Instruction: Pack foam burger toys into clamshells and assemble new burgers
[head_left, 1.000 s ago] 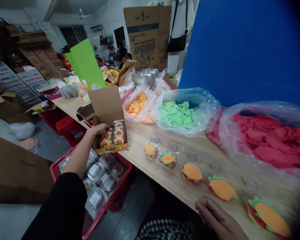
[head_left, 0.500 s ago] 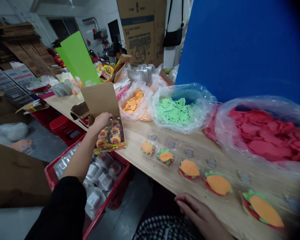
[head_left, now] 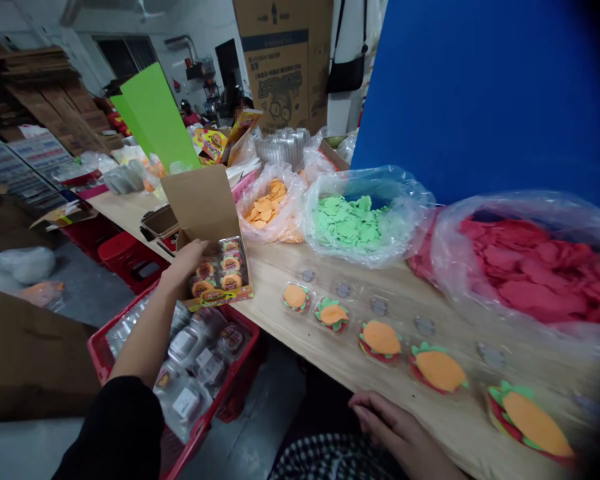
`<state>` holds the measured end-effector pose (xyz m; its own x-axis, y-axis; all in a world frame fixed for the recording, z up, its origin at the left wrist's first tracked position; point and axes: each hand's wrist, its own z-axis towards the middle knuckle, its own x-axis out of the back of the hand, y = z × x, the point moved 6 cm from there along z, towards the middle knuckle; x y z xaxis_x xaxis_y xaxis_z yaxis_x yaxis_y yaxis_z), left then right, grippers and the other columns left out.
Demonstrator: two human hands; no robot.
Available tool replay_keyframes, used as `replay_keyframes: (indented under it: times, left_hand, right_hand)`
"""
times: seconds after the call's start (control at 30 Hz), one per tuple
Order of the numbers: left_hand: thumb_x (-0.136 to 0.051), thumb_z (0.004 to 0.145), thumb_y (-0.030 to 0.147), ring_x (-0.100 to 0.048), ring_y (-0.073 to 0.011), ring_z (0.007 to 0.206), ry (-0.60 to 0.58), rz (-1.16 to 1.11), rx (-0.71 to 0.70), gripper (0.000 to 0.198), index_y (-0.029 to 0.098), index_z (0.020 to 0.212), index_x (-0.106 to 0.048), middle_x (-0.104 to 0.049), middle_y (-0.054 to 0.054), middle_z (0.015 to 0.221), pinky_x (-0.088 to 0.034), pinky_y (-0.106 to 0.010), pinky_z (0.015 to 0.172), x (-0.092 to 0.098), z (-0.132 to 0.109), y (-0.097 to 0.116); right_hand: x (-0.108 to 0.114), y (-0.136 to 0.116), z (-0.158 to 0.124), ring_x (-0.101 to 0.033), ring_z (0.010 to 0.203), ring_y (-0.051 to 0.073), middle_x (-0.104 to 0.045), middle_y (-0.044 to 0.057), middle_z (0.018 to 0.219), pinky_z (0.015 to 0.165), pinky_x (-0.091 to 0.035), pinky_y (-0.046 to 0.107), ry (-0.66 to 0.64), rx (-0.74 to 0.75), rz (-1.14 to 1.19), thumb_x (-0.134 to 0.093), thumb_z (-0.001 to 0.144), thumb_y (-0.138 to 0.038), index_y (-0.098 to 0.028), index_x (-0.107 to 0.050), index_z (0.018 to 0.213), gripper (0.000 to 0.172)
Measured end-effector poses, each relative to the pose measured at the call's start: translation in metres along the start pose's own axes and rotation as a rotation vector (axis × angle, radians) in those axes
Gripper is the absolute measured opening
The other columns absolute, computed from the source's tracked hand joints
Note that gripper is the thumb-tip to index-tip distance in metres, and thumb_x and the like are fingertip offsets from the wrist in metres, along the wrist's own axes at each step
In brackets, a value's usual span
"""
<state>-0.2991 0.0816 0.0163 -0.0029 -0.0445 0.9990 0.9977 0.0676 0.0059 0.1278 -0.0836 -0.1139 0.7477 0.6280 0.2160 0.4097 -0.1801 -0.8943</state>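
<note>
Cardboard box stood open at the left end of the table, with clear packs of toy burgers stacked inside it. The left hand lay against its near left side, fingers together over the edge and touching the packs; whether they gripped could not be told. The right hand rested at the table's front edge, fingers loosely together, holding nothing, near a row of felt burgers in clear shells. A red crate sat below the box.

Dim indoor light, edges warped and blurred.
</note>
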Motion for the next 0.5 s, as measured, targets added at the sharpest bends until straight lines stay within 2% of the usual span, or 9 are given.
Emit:
replay_keyframes:
  times: [0.07,0.13,0.23,0.3,0.33,0.4,0.5]
  left_hand:
    - [-0.048,0.076,0.023,-0.053,-0.0210,0.096,0.198,-0.066,-0.087,0.036,0.015,0.111,-0.054,-0.058,-0.011,0.106,-0.040,-0.029,0.082,0.012,0.008,0.034]
    - [-0.045,0.079,0.024,-0.054,-0.0183,0.089,0.287,-0.175,-0.251,0.031,0.015,0.107,-0.056,-0.059,-0.009,0.098,-0.042,-0.028,0.079,0.012,0.019,0.083]
    - [-0.051,0.077,0.022,-0.053,-0.0179,0.093,0.126,-0.238,-0.542,0.029,0.015,0.104,-0.057,-0.058,-0.009,0.100,-0.041,-0.027,0.082,-0.018,0.036,0.170]
    - [-0.055,0.074,0.021,-0.050,-0.0192,0.101,0.047,-0.215,-0.602,0.037,0.015,0.110,-0.053,-0.054,-0.011,0.110,-0.039,-0.028,0.086,-0.043,0.046,0.212]
    - [-0.057,0.072,0.020,-0.049,-0.0196,0.103,0.020,-0.206,-0.603,0.041,0.015,0.112,-0.051,-0.052,-0.011,0.113,-0.038,-0.028,0.087,-0.054,0.050,0.226]
    - [-0.060,0.069,0.019,-0.051,-0.0198,0.101,-0.019,-0.195,-0.580,0.044,0.014,0.112,-0.051,-0.054,-0.011,0.111,-0.040,-0.027,0.085,-0.073,0.058,0.240]
    - [-0.058,0.069,0.015,-0.057,-0.0188,0.084,-0.035,-0.191,-0.515,0.034,0.014,0.103,-0.057,-0.060,-0.009,0.093,-0.044,-0.027,0.074,-0.086,0.062,0.232]
  right_hand:
    - [-0.006,-0.005,0.005,-0.048,0.060,0.013,-0.051,0.000,0.065,0.055,-0.038,0.024,-0.023,-0.011,0.057,-0.041,0.080,-0.047,-0.019,-0.056,0.088,0.033]
    - [-0.014,-0.010,0.013,-0.047,0.055,0.011,-0.051,-0.001,0.064,0.051,-0.036,0.023,-0.053,-0.021,0.136,-0.043,0.079,-0.046,-0.018,-0.055,0.095,0.035]
    - [-0.027,-0.020,0.026,-0.045,0.049,0.009,-0.052,-0.003,0.062,0.045,-0.031,0.021,-0.098,-0.039,0.288,-0.047,0.077,-0.045,-0.017,-0.050,0.105,0.040]
    - [-0.034,-0.027,0.037,-0.045,0.047,0.008,-0.054,-0.003,0.061,0.043,-0.030,0.020,-0.112,-0.055,0.410,-0.048,0.077,-0.044,-0.016,-0.046,0.110,0.044]
    - [-0.036,-0.031,0.043,-0.046,0.046,0.008,-0.055,-0.003,0.060,0.043,-0.030,0.019,-0.115,-0.066,0.479,-0.049,0.077,-0.043,-0.015,-0.044,0.112,0.045]
    - [-0.040,-0.036,0.055,-0.047,0.045,0.008,-0.057,-0.002,0.061,0.043,-0.031,0.018,-0.110,-0.093,0.629,-0.051,0.077,-0.039,-0.014,-0.040,0.115,0.047]
    - [-0.043,-0.043,0.072,-0.050,0.047,0.008,-0.061,0.001,0.067,0.043,-0.033,0.018,-0.088,-0.100,0.838,-0.055,0.074,-0.032,-0.014,-0.037,0.115,0.048]
